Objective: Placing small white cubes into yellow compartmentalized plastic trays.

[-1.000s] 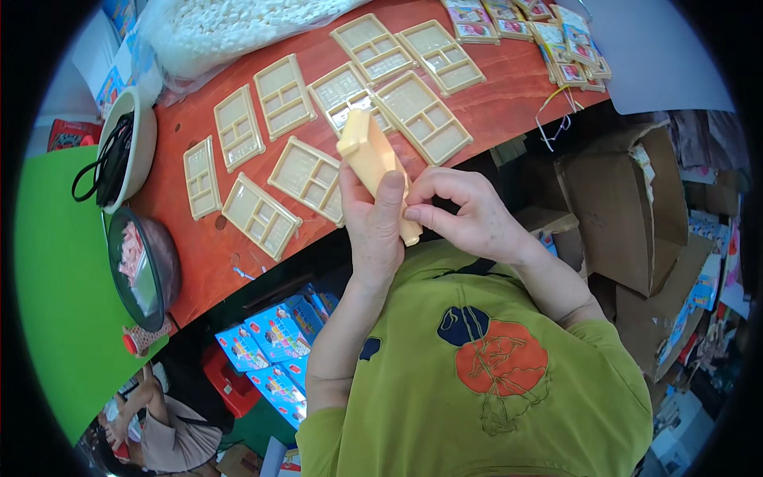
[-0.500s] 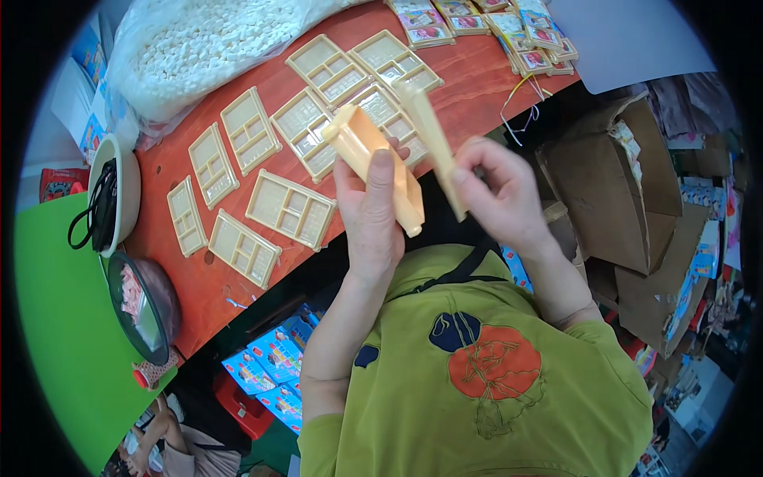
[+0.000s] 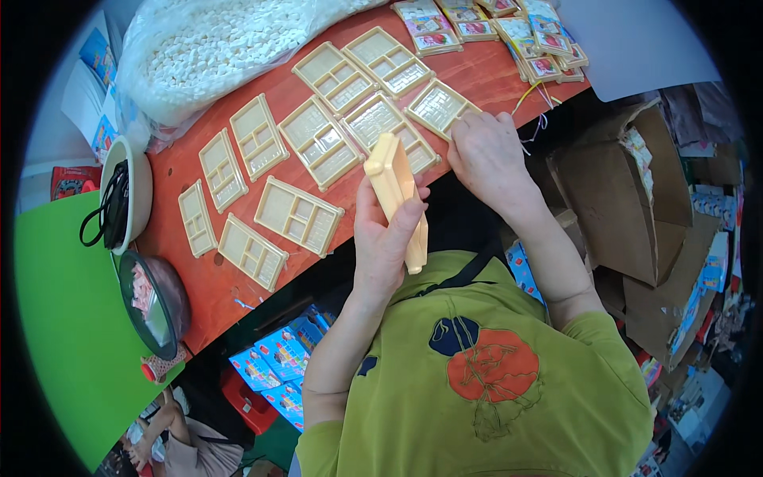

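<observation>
My left hand point(image 3: 383, 246) is closed around a pale yellow plastic piece point(image 3: 391, 179), apparently one or more compartment trays, held on edge above the table's front edge. My right hand point(image 3: 491, 155) is at the right end of a cream compartment tray point(image 3: 439, 107) lying on the red table. Its fingers curl over that end and partly hide it. Left of this tray lie several more of the same kind, such as a compartment tray point(image 3: 321, 147) and a smaller-looking compartment tray point(image 3: 299, 213), all with divided sections facing up.
A clear bag of small white pieces point(image 3: 214, 56) spreads over the far left. Printed packs point(image 3: 544, 44) are piled at the far right. A white basin point(image 3: 137, 195) and a dark bowl point(image 3: 168, 306) stand left. Open cardboard boxes point(image 3: 612, 199) stand right; another person's arm point(image 3: 171, 421) shows lower left.
My right hand has moved a tray away from the piece in my left hand and down onto the table, at the right end of the group. My left hand has lowered slightly and turned its piece.
</observation>
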A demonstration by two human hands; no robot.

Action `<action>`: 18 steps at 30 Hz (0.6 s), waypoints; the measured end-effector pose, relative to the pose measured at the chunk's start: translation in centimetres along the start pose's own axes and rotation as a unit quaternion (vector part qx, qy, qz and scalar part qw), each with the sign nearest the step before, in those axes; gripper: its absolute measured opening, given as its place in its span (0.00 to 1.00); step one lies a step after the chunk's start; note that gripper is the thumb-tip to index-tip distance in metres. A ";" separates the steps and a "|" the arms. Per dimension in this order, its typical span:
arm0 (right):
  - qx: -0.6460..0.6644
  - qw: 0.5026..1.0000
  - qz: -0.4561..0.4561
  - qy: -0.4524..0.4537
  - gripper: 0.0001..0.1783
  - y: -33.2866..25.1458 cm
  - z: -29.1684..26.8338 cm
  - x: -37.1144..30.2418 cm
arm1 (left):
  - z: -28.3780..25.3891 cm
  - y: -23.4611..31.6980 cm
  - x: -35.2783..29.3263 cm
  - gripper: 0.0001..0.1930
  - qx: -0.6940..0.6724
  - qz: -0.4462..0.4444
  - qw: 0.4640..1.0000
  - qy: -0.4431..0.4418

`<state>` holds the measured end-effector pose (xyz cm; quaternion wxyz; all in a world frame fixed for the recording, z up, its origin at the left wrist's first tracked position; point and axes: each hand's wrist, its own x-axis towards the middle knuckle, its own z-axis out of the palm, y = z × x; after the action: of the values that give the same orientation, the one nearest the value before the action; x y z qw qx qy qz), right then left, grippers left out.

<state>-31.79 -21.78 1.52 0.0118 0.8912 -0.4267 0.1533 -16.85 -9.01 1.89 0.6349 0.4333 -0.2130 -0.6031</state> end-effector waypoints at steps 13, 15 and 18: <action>0.088 0.995 0.038 0.018 0.16 -1.5 0.7 1.3 | -5.2 0.4 -4.1 0.48 0.008 -0.035 0.999 -0.027; 0.074 0.995 0.013 0.064 0.24 -2.4 1.0 2.1 | -5.4 0.5 -4.5 0.48 0.003 -0.031 0.999 -0.022; 0.074 0.997 0.008 0.021 0.28 -2.6 2.0 3.0 | -5.7 0.6 -4.9 0.48 -0.002 -0.026 0.999 -0.026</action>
<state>-27.47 -22.71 0.73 -0.0466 0.8826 -0.4214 0.2030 -12.92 -2.79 0.55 0.6142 0.4217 -0.2172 -0.6307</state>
